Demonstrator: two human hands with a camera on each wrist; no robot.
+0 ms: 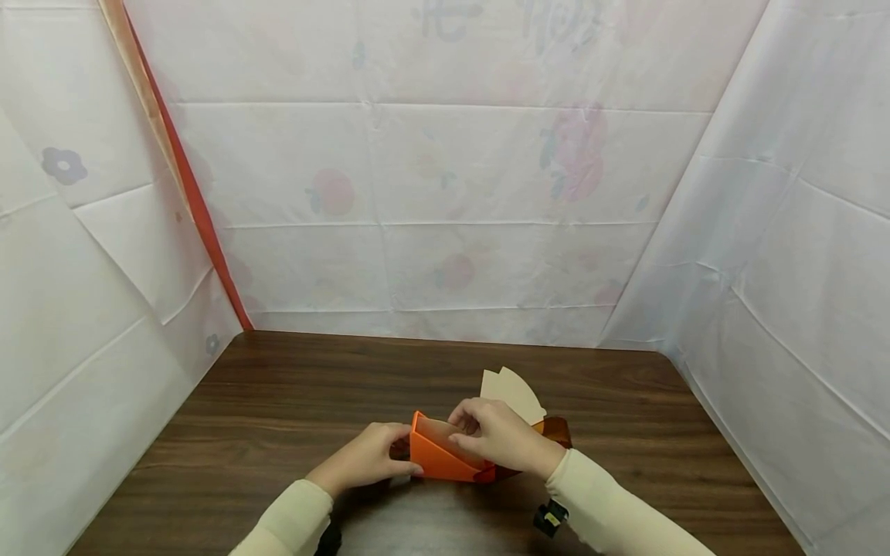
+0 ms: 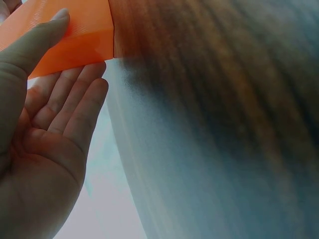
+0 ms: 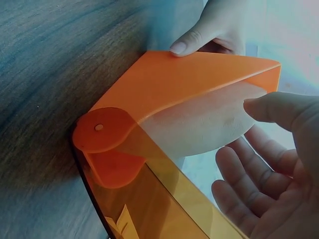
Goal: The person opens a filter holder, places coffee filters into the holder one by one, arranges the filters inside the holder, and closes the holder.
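An orange box (image 1: 445,459) with a see-through amber lid (image 3: 169,199) swung wide on its hinge stands on the table. Pale paper coffee filters (image 3: 204,122) lean inside and curve out through its opening. My left hand (image 1: 368,457) holds the closed end of the box, thumb on the near side and fingers on the far side. At the filters, my right hand (image 1: 499,434) has its thumb over the paper's near face and the index fingertip at the paper's edge, partly hidden behind it. The other right fingers are loosely bent beside the paper.
More fan-shaped filters (image 1: 513,392) lie just behind the right hand, partly overlapped by it. The dark wooden table (image 1: 292,386) is bordered by white printed sheets (image 1: 452,270) at the back and both sides.
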